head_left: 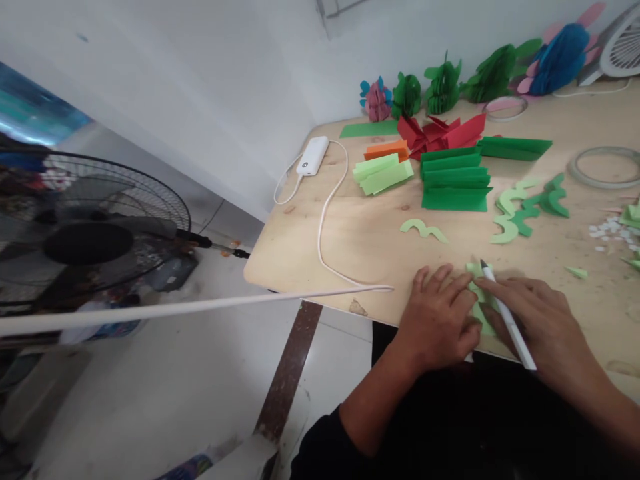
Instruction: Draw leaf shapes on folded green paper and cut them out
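At the lower right of the frame, the light-green paper (484,320) lies near the bench (285,247) edge, the left hand (437,323) resting on it with fingers slightly apart, the right hand (555,327) closed around a white pen (513,330). The step seems to be steadying and positioning the paper; any pen stroke would call for keeping it flat.

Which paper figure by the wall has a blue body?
The rightmost paper figure, beside the white fan; the others have green or pink bodies.
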### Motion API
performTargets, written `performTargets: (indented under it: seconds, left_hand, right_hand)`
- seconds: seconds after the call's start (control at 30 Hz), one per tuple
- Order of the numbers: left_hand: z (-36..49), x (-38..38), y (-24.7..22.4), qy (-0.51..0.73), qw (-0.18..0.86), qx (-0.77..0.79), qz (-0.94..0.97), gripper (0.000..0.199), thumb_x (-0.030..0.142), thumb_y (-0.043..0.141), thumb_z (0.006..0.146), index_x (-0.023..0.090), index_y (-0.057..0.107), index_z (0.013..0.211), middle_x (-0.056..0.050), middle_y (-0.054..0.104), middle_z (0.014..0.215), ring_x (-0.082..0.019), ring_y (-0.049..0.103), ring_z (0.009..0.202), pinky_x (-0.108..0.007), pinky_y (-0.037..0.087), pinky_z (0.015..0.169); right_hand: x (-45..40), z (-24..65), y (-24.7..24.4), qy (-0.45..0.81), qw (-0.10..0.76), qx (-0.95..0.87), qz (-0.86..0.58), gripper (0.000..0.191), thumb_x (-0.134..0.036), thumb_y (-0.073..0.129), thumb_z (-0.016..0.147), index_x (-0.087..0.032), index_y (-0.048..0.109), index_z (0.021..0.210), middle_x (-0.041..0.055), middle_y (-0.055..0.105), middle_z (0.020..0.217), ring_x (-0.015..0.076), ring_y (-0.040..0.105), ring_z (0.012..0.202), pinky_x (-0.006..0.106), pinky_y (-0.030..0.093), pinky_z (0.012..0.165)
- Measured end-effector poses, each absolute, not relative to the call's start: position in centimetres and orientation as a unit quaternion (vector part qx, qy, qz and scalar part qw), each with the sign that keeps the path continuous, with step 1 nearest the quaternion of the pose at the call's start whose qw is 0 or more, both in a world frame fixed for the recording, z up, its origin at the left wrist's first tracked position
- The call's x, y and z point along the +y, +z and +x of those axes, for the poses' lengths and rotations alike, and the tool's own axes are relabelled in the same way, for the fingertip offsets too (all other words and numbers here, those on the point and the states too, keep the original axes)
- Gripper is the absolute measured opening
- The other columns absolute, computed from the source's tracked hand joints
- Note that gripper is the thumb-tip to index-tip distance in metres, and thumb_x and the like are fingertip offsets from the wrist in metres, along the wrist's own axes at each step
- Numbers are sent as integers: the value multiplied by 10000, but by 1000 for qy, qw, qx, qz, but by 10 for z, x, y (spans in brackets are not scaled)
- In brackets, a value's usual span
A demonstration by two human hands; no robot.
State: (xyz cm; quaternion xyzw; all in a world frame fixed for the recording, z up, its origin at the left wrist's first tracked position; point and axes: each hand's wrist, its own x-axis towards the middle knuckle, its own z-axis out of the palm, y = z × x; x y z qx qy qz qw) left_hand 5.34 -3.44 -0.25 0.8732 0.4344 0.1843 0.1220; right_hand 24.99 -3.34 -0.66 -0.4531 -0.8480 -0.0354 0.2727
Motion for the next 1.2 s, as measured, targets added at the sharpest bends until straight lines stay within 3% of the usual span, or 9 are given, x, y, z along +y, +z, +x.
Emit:
performTargets:
  seconds: [0.53,1.0,1.2]
  left_hand:
    - [53,-35,-1,192,114,436,872,343,370,479,924,177,614,1174,-63,555,1458,-294,404,1403,-542,267,1197]
    - [53,-33,-1,190,106,427,878,305,349,485,918,172,620,1126,-79,598,1378,-273,427,1370,-526,263,1187]
    - [53,-33,-2,203,100,425,876,294,337,472,923,170,628,1109,-86,611,1356,-275,441,1358,-512,265,1179]
  right_hand:
    - [-34,250,-11,-34,267,-841,-469,542,-295,527,924,-248,460,1460,87,743,1049,267,625,933,378,430,768]
    - [-32,250,-8,-49,257,-850,-457,358,-267,535,919,-203,567,1270,113,729,1022,276,611,924,377,431,759]
    - [-32,251,-8,-46,261,-850,-455,426,-285,522,928,-212,537,1348,98,732,1008,266,600,904,365,424,753]
